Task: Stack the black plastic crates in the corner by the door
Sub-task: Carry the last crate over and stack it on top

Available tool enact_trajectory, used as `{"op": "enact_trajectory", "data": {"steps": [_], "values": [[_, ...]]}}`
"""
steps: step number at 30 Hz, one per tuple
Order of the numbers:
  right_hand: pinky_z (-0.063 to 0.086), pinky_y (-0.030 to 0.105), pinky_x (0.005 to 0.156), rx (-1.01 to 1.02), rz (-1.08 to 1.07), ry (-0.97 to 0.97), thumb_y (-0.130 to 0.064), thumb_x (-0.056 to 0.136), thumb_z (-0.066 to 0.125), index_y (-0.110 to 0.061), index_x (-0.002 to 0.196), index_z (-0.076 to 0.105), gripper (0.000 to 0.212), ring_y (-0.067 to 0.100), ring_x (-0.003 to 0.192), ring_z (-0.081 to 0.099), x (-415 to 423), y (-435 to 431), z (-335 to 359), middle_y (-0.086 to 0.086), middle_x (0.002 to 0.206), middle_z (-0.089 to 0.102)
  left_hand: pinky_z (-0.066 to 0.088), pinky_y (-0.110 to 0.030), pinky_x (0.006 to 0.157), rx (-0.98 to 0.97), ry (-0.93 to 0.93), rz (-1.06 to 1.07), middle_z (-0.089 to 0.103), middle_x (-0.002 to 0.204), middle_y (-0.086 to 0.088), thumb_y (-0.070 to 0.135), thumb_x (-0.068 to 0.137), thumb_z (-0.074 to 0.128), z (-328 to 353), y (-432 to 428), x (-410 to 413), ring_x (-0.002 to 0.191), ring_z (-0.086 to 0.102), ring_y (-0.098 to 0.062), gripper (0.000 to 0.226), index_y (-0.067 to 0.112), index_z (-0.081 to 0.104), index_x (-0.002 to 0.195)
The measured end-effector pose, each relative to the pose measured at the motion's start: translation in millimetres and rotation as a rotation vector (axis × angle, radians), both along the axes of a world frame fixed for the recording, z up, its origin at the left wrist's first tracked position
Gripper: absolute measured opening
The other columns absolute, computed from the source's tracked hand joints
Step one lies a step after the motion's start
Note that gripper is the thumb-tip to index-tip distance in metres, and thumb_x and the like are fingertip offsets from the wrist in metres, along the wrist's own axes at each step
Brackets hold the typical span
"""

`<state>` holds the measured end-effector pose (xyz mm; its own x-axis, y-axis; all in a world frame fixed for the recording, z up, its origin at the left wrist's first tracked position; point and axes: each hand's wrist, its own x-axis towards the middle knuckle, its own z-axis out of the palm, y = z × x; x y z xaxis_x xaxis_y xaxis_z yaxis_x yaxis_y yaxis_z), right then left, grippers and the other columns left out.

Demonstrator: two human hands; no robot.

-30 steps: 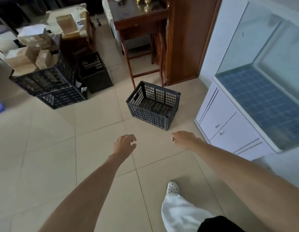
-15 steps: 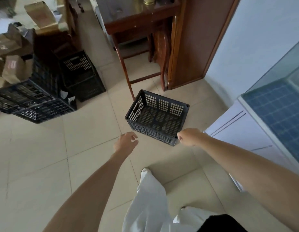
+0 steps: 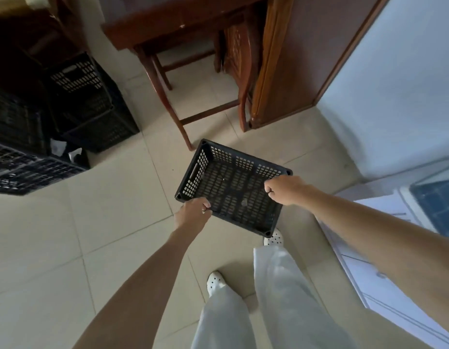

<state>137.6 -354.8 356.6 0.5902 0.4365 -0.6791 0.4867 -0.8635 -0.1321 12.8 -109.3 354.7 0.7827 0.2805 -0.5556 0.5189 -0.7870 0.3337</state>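
An empty black plastic crate (image 3: pixel 231 182) with perforated walls sits in the middle of the tiled floor, just in front of my feet. My left hand (image 3: pixel 193 214) is closed on its near-left rim corner. My right hand (image 3: pixel 285 190) is closed over its right rim, fingers curled down. Whether the crate is off the floor I cannot tell. More black crates (image 3: pixel 90 104) stand at the left in shadow, with a lower flat one (image 3: pixel 24 170) at the far left edge.
A dark wooden table (image 3: pixel 173 28) with thin legs stands just beyond the crate. A brown wooden door (image 3: pixel 306 59) and a pale wall (image 3: pixel 394 84) form the corner at upper right. A white cabinet (image 3: pixel 384 260) with a blue-tiled top lies along the right.
I have stepped up to the crate. Both hands, empty and apart a second ago, have reached down and closed on its rim, left on the near-left corner, right on the right side.
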Motion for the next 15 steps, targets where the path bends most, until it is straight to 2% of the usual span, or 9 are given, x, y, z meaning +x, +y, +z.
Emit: {"op": "enact_trajectory", "data": {"steps": [4, 7, 11, 15], "values": [[0.05, 0.039, 0.088, -0.039, 0.042, -0.012, -0.023, 0.095, 0.041, -0.021, 0.114, 0.06, 0.026, 0.028, 0.108, 0.061, 68.9, -1.5, -48.3, 0.005, 0.12, 0.063, 0.048, -0.031, 0.076, -0.069, 0.004, 0.232, 0.071, 0.107, 0.005, 0.035, 0.089, 0.065, -56.2, -7.3, 33.1, 0.1, 0.066, -0.02, 0.02, 0.025, 0.068, 0.105], [0.046, 0.038, 0.088, -0.038, 0.055, -0.023, -0.024, 0.096, 0.042, -0.02, 0.12, 0.056, 0.027, 0.029, 0.111, 0.06, 104.3, 0.2, -83.6, 0.007, 0.124, 0.061, 0.053, -0.036, 0.081, -0.139, 0.007, 0.385, 0.072, 0.106, -0.001, 0.033, 0.087, 0.068, -97.6, -11.6, 41.7, 0.1, 0.066, -0.022, 0.022, 0.019, 0.069, 0.104], [0.047, 0.041, 0.089, -0.071, 0.053, -0.004, -0.025, 0.097, 0.043, -0.019, 0.123, 0.051, 0.028, 0.031, 0.111, 0.059, 136.0, 8.5, -148.1, 0.01, 0.124, 0.061, 0.043, -0.029, 0.073, -0.159, 0.04, 0.51, 0.07, 0.105, -0.002, 0.031, 0.084, 0.072, -164.4, -14.6, 43.7, 0.102, 0.063, -0.022, 0.026, 0.016, 0.068, 0.106], [0.046, 0.041, 0.089, -0.039, -0.033, -0.035, -0.025, 0.094, 0.046, -0.018, 0.127, 0.049, 0.034, 0.031, 0.114, 0.058, 153.8, 16.5, -216.3, 0.009, 0.128, 0.06, 0.042, -0.031, 0.08, -0.196, 0.088, 0.587, 0.064, 0.117, -0.009, 0.024, 0.084, 0.073, -230.5, -16.4, 45.7, 0.11, 0.058, -0.026, 0.033, 0.01, 0.063, 0.112]]}}
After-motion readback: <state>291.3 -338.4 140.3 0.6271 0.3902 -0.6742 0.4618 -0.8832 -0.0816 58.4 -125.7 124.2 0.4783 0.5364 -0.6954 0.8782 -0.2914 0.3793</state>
